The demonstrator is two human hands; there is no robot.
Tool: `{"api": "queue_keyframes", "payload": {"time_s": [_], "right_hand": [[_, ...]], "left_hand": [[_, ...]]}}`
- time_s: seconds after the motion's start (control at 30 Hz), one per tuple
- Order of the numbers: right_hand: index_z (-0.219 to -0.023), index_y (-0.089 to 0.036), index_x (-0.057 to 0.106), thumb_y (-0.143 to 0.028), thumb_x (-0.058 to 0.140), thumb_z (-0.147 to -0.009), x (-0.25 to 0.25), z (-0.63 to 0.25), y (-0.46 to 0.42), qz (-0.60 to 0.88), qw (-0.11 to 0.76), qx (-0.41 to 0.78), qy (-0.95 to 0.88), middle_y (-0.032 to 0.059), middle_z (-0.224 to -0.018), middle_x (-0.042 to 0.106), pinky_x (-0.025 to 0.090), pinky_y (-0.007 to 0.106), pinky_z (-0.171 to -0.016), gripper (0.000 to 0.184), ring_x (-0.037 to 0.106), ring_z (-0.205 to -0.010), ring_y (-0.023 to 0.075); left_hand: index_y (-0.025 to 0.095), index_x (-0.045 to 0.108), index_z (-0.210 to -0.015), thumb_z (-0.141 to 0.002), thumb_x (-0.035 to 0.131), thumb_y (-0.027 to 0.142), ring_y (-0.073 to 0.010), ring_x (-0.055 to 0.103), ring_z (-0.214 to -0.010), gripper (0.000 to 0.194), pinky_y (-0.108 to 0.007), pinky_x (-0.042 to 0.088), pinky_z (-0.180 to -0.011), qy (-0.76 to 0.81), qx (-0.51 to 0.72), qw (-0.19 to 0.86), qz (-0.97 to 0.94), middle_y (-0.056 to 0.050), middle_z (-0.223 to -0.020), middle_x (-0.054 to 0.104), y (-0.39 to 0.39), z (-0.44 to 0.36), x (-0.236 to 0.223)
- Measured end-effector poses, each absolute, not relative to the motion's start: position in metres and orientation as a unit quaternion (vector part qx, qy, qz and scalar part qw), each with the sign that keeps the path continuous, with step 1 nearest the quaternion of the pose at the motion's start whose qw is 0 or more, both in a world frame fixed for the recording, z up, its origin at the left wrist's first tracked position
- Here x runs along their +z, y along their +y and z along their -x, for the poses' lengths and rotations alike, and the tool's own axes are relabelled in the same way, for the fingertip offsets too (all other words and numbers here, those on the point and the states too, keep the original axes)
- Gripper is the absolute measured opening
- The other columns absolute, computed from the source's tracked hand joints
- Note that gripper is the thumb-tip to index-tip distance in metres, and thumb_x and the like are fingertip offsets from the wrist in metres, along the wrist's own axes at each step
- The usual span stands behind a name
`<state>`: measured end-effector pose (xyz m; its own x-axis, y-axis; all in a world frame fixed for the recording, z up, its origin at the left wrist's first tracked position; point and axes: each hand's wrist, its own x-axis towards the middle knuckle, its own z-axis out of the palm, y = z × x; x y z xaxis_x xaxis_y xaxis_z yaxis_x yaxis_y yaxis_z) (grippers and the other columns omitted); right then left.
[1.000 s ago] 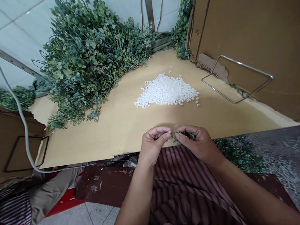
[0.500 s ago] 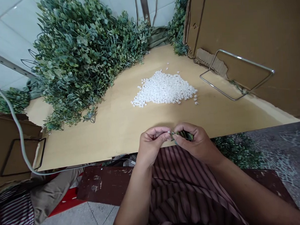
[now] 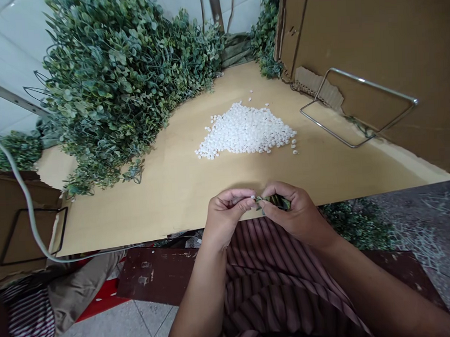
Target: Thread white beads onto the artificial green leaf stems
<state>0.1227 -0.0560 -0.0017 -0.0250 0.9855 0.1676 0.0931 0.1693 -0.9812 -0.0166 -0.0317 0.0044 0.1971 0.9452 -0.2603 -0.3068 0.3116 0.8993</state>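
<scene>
Both hands meet over the table's near edge, fingertips almost touching. Between thumb and index finger, my left hand (image 3: 230,210) pinches a small white bead-like piece (image 3: 252,197). A small sprig of green artificial leaves (image 3: 280,202) is in my right hand (image 3: 292,210), whose thumb and fingers close round it; its tip points at the white piece. Whether the two are joined I cannot tell. Beyond the hands lies a heap of small white pieces (image 3: 247,130), with a few strays round it.
A large pile of artificial greenery (image 3: 124,73) covers the table's (image 3: 166,196) back left. Cardboard (image 3: 383,42) with a metal wire frame (image 3: 370,82) stands right. A pale cable (image 3: 27,197) loops at left. More greenery (image 3: 354,225) lies below, right. Another person's leg (image 3: 81,289) shows lower left.
The hands keep the same pinch with barely any movement. The view has shifted slightly.
</scene>
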Motion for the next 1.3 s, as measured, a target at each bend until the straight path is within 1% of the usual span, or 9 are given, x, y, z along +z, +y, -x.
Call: {"api": "queue_keyframes", "payload": {"time_s": [0.17, 0.33, 0.63, 0.87, 1.13, 1.3], "right_hand": [[-0.063, -0.018, 0.049, -0.019, 0.052, -0.075, -0.0019, -0.1222, -0.0559, 0.475, 0.519, 0.430, -0.566, -0.0030, -0.058, 0.047, 0.039, 0.021, -0.056, 0.013, 0.045, -0.057, 0.0115], [-0.064, -0.018, 0.050, -0.020, 0.052, -0.077, -0.0024, -0.1243, -0.0567, 0.481, 0.508, 0.425, -0.575, -0.0021, -0.059, 0.048, 0.040, 0.021, -0.055, 0.013, 0.045, -0.057, 0.0123], [-0.067, -0.017, 0.053, -0.019, 0.051, -0.079, -0.0057, -0.1226, -0.0592, 0.474, 0.516, 0.395, -0.594, -0.0011, -0.060, 0.050, 0.040, 0.022, -0.056, 0.012, 0.047, -0.057, 0.0124], [-0.068, -0.017, 0.054, -0.018, 0.051, -0.080, -0.0055, -0.1222, -0.0607, 0.474, 0.525, 0.379, -0.597, -0.0008, -0.061, 0.051, 0.040, 0.022, -0.056, 0.013, 0.048, -0.058, 0.0124], [-0.067, -0.017, 0.054, -0.020, 0.051, -0.081, -0.0058, -0.1257, -0.0608, 0.465, 0.505, 0.396, -0.610, -0.0008, -0.060, 0.052, 0.040, 0.023, -0.056, 0.015, 0.048, -0.057, 0.0125], [-0.065, -0.018, 0.052, -0.019, 0.051, -0.081, -0.0036, -0.1287, -0.0602, 0.453, 0.504, 0.401, -0.617, -0.0018, -0.059, 0.051, 0.040, 0.022, -0.055, 0.015, 0.048, -0.056, 0.0118]], "left_hand": [[0.018, 0.073, -0.064, -0.048, 0.086, 0.025, -0.0072, 0.062, -0.056, 0.022, -0.017, 0.052, -0.060, 0.439, 0.454, 0.683, -0.368, 0.001, -0.060, 0.071, -0.0315, 0.0173, 0.0030], [0.016, 0.073, -0.063, -0.046, 0.087, 0.025, -0.0087, 0.062, -0.056, 0.024, -0.019, 0.052, -0.060, 0.451, 0.436, 0.681, -0.377, 0.000, -0.061, 0.071, -0.0294, 0.0189, 0.0027], [0.017, 0.072, -0.061, -0.048, 0.087, 0.023, -0.0063, 0.061, -0.058, 0.021, -0.017, 0.051, -0.062, 0.428, 0.419, 0.705, -0.379, 0.001, -0.062, 0.070, -0.0271, 0.0213, 0.0041], [0.017, 0.071, -0.058, -0.046, 0.087, 0.022, -0.0063, 0.061, -0.057, 0.021, -0.017, 0.050, -0.062, 0.430, 0.413, 0.705, -0.383, 0.001, -0.060, 0.070, -0.0256, 0.0216, 0.0037], [0.016, 0.071, -0.056, -0.046, 0.087, 0.023, -0.0073, 0.061, -0.057, 0.020, -0.019, 0.051, -0.062, 0.427, 0.400, 0.703, -0.404, 0.001, -0.059, 0.069, -0.0244, 0.0224, 0.0063], [0.017, 0.071, -0.055, -0.046, 0.087, 0.023, -0.0077, 0.060, -0.056, 0.019, -0.020, 0.051, -0.061, 0.425, 0.396, 0.700, -0.415, 0.001, -0.058, 0.069, -0.0247, 0.0220, 0.0059]]}}
